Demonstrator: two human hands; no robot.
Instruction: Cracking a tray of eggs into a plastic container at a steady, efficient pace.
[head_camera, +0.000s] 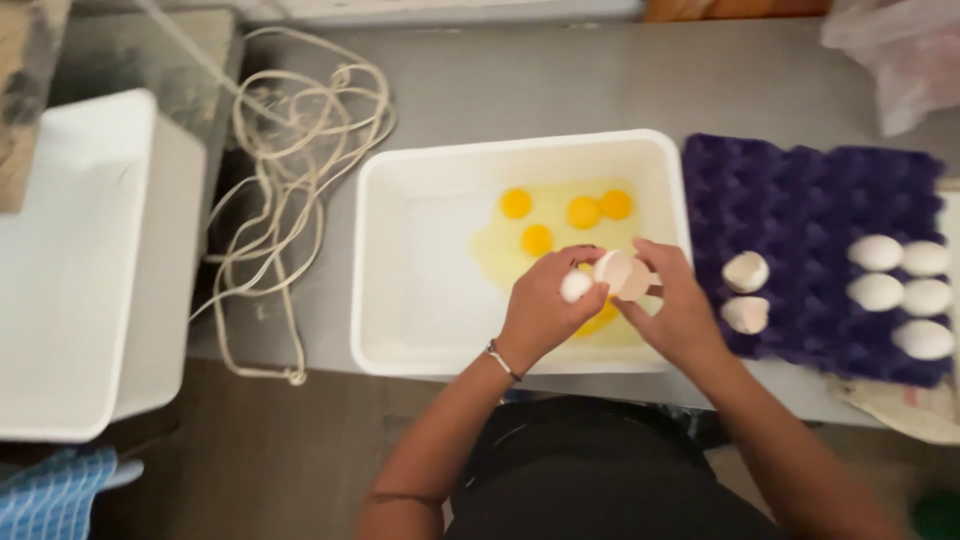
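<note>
Over the white rectangular tub (400, 200), my left hand (545, 305) and my right hand (675, 300) pull apart a cracked white egg. The left hand grips one shell half (576, 285); the right grips the other half (620, 273), its hollow side showing. A yolk (598, 320) drops just beneath the hands. Several yolks (565, 213) float in clear egg white in the tub. A metal bracelet sits on my left wrist.
A purple egg tray (800, 210) lies right of the tub with several whole white eggs (900, 290) and two empty shell halves (746, 292). A coiled cord (290, 150) lies left of the tub, a second white tub (90, 270) farther left. A plastic bag (900, 50) sits at top right.
</note>
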